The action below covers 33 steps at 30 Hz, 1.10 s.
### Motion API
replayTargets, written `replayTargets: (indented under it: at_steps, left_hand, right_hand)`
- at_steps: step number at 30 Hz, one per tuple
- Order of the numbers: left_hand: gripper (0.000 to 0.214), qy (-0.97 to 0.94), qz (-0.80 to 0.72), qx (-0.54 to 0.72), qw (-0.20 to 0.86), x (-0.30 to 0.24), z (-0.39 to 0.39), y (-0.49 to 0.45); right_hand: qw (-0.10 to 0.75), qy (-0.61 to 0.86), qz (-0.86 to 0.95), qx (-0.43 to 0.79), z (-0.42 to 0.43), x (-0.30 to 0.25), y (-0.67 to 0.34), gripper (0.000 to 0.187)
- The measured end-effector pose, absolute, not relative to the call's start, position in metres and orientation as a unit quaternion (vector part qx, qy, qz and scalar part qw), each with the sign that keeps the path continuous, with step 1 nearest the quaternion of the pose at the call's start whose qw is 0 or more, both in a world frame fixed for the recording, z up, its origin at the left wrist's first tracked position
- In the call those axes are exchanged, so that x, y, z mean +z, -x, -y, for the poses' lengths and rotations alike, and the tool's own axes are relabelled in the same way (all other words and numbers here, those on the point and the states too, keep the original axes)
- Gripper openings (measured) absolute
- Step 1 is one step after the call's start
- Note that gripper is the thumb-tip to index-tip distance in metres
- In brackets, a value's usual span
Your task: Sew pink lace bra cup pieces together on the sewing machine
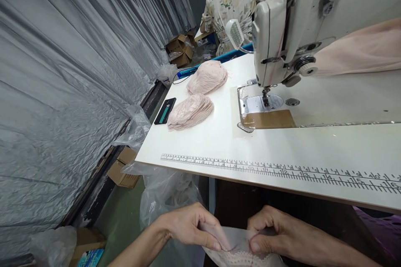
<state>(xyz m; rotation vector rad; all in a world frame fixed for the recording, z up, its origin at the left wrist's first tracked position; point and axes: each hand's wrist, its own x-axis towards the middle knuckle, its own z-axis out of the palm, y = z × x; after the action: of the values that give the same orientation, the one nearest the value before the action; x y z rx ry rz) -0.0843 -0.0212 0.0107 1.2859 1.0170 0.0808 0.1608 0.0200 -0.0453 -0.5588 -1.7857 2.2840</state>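
Below the table's front edge, my left hand (196, 227) pinches a piece of sheer lace fabric (236, 254) with thumb and fingers. My right hand (271, 231) grips the same piece a short way to the right, thumb on top. The fabric stretches between both hands, with a pale scalloped lace band along its lower part; its bottom is cut off by the frame. Beyond the hands stands a white sewing machine (272, 37), its needle and presser foot (265, 96) over the metal plate. Two stacks of pink lace pieces, a nearer one (191, 110) and a farther one (208, 77), lie on the table.
A black phone-like object (165, 111) lies at the left edge of the white table (219, 146), which has a printed ruler along its front. Pink cloth (360, 50) lies behind the machine arm. Cardboard boxes (125, 171) and plastic bags stand left. Another person (232, 8) sits beyond.
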Motion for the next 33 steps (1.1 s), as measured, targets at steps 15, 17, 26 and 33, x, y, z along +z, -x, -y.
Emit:
replayTargets:
  at_steps: [15,17,26,33]
  left_hand:
    - [0.053,-0.57,-0.463,0.029,0.678,0.018,0.021,0.079]
    - [0.056,-0.56,-0.466,0.03,0.684,0.018,0.022,0.08]
    - [0.063,-0.534,-0.455,0.033,0.712,0.019,0.025,0.073]
    - [0.069,-0.505,-0.432,0.065,0.745,0.019,0.028,0.072]
  right_hand:
    - [0.089,0.139,0.587,0.793,-0.025,-0.049,-0.158,0.036]
    - [0.092,0.136,0.587,0.793,-0.025,-0.05,-0.159,0.037]
    - [0.056,0.153,0.598,0.785,-0.021,-0.047,-0.164,0.028]
    - [0.031,0.185,0.632,0.752,-0.023,-0.036,-0.163,0.028]
